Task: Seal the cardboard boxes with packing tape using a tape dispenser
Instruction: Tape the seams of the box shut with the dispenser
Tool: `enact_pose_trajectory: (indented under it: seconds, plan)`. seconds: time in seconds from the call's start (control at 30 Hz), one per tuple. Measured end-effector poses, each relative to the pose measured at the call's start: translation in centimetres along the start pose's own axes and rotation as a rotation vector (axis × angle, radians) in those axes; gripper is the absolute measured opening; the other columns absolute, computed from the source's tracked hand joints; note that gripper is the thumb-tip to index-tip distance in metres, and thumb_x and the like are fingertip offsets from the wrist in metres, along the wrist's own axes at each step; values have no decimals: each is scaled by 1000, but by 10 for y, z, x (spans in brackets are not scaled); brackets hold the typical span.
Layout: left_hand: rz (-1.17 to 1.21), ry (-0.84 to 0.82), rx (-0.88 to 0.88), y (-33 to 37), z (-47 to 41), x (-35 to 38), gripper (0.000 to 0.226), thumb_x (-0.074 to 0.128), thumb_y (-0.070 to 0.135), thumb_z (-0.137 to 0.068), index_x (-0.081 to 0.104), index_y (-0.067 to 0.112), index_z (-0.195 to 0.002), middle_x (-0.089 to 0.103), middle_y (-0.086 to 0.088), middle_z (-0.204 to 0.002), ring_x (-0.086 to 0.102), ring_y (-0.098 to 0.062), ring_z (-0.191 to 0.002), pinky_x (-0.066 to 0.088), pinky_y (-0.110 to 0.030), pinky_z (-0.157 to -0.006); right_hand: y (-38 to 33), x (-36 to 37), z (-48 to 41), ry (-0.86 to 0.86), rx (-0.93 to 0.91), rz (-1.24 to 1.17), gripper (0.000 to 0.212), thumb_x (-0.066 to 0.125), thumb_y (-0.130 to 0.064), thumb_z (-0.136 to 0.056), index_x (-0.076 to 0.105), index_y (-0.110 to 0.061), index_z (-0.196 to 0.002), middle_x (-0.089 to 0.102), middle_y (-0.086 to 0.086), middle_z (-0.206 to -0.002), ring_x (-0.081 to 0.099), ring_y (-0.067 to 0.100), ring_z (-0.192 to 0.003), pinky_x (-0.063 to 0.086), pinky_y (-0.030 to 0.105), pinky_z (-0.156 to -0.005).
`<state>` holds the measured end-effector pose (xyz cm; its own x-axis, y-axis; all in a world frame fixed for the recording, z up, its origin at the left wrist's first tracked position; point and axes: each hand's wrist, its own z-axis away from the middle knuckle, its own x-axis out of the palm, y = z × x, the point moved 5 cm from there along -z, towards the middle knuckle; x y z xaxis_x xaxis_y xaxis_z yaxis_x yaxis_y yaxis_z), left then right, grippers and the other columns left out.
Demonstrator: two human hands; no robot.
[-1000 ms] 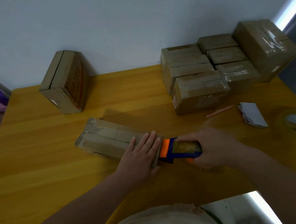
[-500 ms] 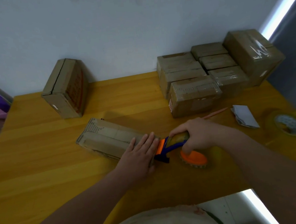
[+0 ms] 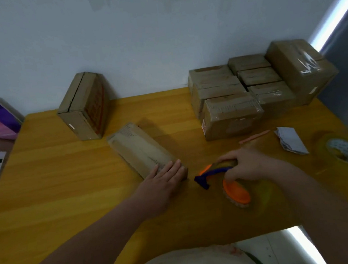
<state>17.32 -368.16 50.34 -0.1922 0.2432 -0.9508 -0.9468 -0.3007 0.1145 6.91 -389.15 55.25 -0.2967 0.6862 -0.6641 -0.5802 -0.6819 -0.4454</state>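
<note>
Wrapping up a strip on the long box (image 3: 143,151), middle of the table (image 3: 67,184), by the looks of it. Left hand (image 3: 162,179) flat, fingers straight, pressing its near end. Right hand (image 3: 246,164) curled round the tape dispenser (image 3: 215,172), just off that end. Next up, probably: rubbing the tape tail down.

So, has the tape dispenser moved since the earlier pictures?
Yes. The tape dispenser, held by the right hand, has come off the near end of the long box, to the right; bare table now shows between them.

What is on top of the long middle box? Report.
The left hand lies flat on the long box's near end, nothing else. The cardboard under it is hidden.
</note>
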Motion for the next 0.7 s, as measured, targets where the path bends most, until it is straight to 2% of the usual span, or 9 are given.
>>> enact_pose_trajectory:
  seconds: [0.07,0.17,0.23,0.3,0.43,0.53,0.7]
  plan:
    - [58,21,-34,-4,1,-4,78,43,21,-97,-15,28,-149,-25,8,-153,-22,-7,-139,-15,-33,-111,8,-12,6,107,20,-77,72,76,-37,-73,46,-38,-138,48,-10,-100,49,6,-80,38,21,-60]
    - [135,115,-232,-8,-7,-11,73,36,44,-99,-8,20,-152,-13,1,-159,-10,-14,-146,-10,-32,-113,12,-17,8,235,36,-222,89,79,-27,-73,32,-34,-148,47,0,-118,55,13,-91,42,22,-63]
    - [118,120,-345,-8,-18,-10,74,28,51,-99,-9,14,-151,-14,-5,-159,-10,-18,-147,-9,-35,-115,10,-13,5,317,32,-278,95,80,-21,-72,27,-28,-150,46,2,-122,53,19,-103,45,26,-73]
    - [80,97,-381,-7,-26,-5,75,27,52,-99,-11,11,-150,-17,-9,-158,-12,-21,-146,-10,-37,-115,9,-6,-2,384,24,-332,94,81,-17,-71,30,-24,-149,45,0,-117,51,20,-105,47,31,-79]
    - [18,87,-360,-9,-27,5,83,35,51,-98,-15,10,-149,-20,-9,-157,-13,-23,-146,-14,-37,-112,11,13,-12,457,-17,-428,85,83,-14,-70,38,-24,-142,50,-1,-118,54,18,-103,54,34,-79]
    - [-19,79,-287,-14,-26,6,81,36,46,-99,-21,12,-147,-26,-5,-155,-17,-21,-145,-15,-37,-111,15,25,-14,496,-45,-463,79,85,-25,-71,43,-27,-137,54,-5,-114,58,17,-99,57,38,-78]
    - [-54,56,-153,-29,-16,4,75,35,26,-102,-31,25,-138,-37,5,-145,-33,-14,-133,-21,-37,-108,22,25,-13,466,-23,-414,70,85,-34,-71,46,-25,-129,55,-12,-99,59,8,-86,50,23,-62]
